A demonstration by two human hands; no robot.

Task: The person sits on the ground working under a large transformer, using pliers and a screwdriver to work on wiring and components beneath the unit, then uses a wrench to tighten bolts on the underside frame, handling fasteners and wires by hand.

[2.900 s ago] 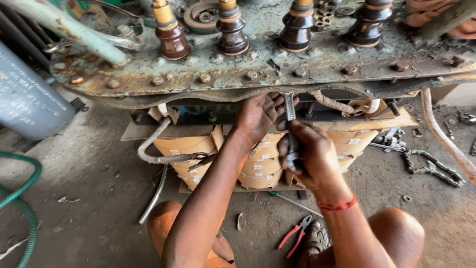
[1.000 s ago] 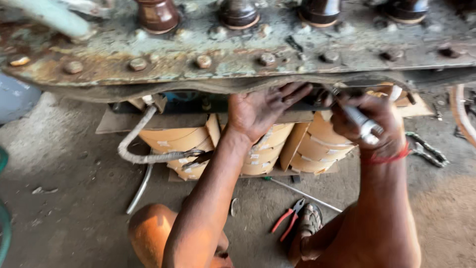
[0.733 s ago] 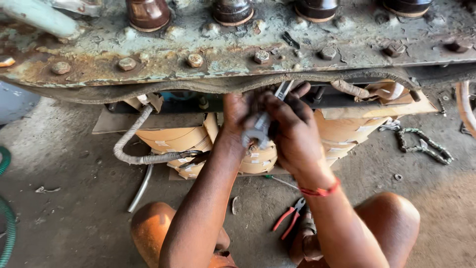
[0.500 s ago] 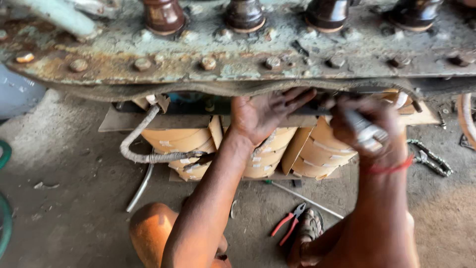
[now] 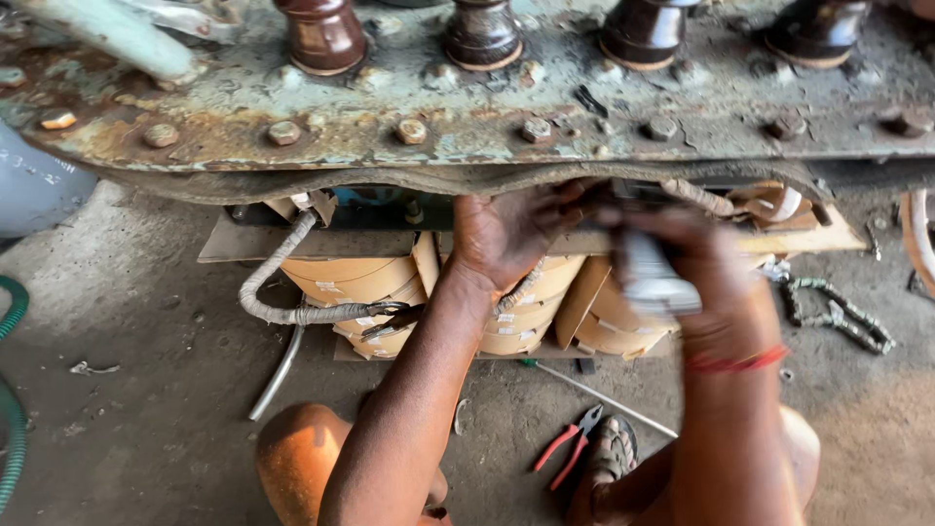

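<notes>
Concrete floor point(image 5: 127, 321), grey and dusty, runs under the whole scene, and the biggest thing over it is a rusty cover plate point(image 5: 467, 127) with brown porcelain insulators point(image 5: 321, 34) and a row of corroded bolts point(image 5: 412, 130) along its edge. Under the plate sit tan paper-wrapped coils point(image 5: 341, 282) on a flat board, with a taped cable point(image 5: 282, 292) looping out to one side.

Left hand point(image 5: 506, 239) is spread flat up against the underside of the plate edge, fingers wide, not gripping anything I can make out. Right hand point(image 5: 701, 282) is closed around a grey-handled tool point(image 5: 651, 278), probably a spanner or ratchet, pushed up at the same spot just beside the left fingers. It's motion-blurred, so the tool end is hard to read.

My worry: those fingers sit right next to the working end, so a slip off a rusty fastener could smack the knuckles or gouge the coil paper below.

Smaller stuff: a chain point(image 5: 838, 317) on the floor to the right, a long rod point(image 5: 604, 394), red-handled pliers point(image 5: 570, 453) near the sandalled foot. No containers visible, so nothing to report there.
</notes>
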